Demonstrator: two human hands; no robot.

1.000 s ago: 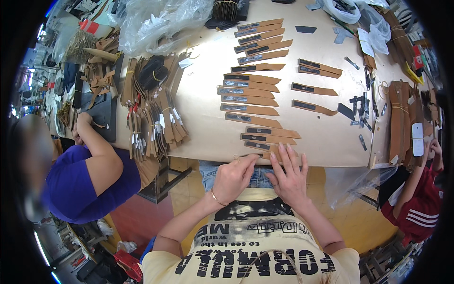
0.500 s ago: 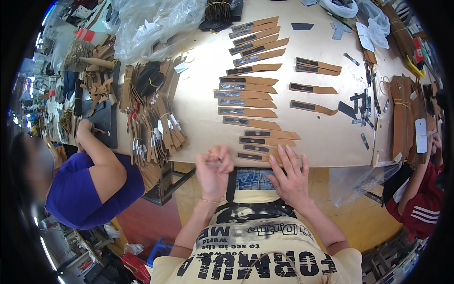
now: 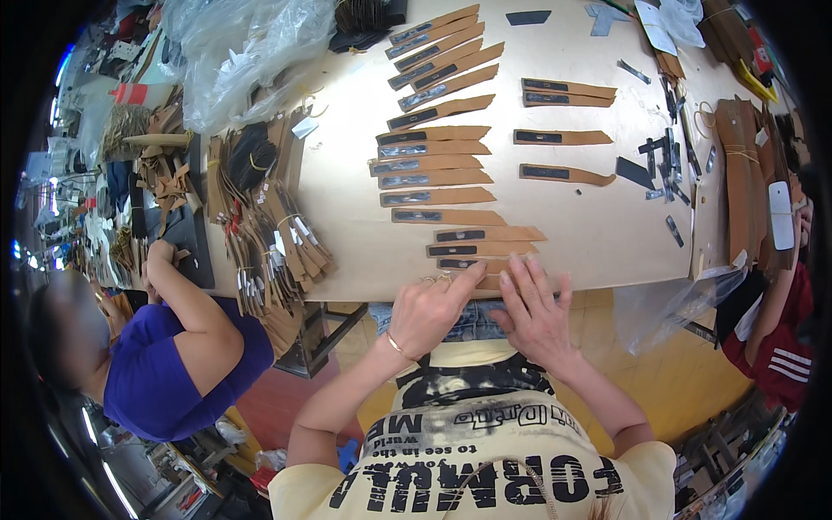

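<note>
At the table's near edge my left hand (image 3: 433, 308) leans over the closest brown strip (image 3: 492, 282). Its index finger reaches down onto that strip and its other fingers are curled; whatever they hold is hidden. Beside it, my right hand (image 3: 537, 310) lies flat with fingers stretched across the strip's right part. Most of this strip is covered by my hands. Just beyond lie two similar strips, one of them a brown strip (image 3: 511, 234) with a dark label-like patch at its left end. Farther off, more patched strips (image 3: 442, 176) form a long column.
Several patched strips (image 3: 568, 137) lie to the right, near scattered black pieces (image 3: 667, 165). Bundled brown strips (image 3: 277, 234) and a clear plastic bag (image 3: 234, 69) are at left. Co-workers sit on both sides: one in a purple top (image 3: 173, 355), another in a red sleeve (image 3: 780, 347).
My left hand has come from beside the strip, in a blurred fist, to touch the nearest strip with its index finger. My right hand stays on it. The whole view has shifted slightly.
</note>
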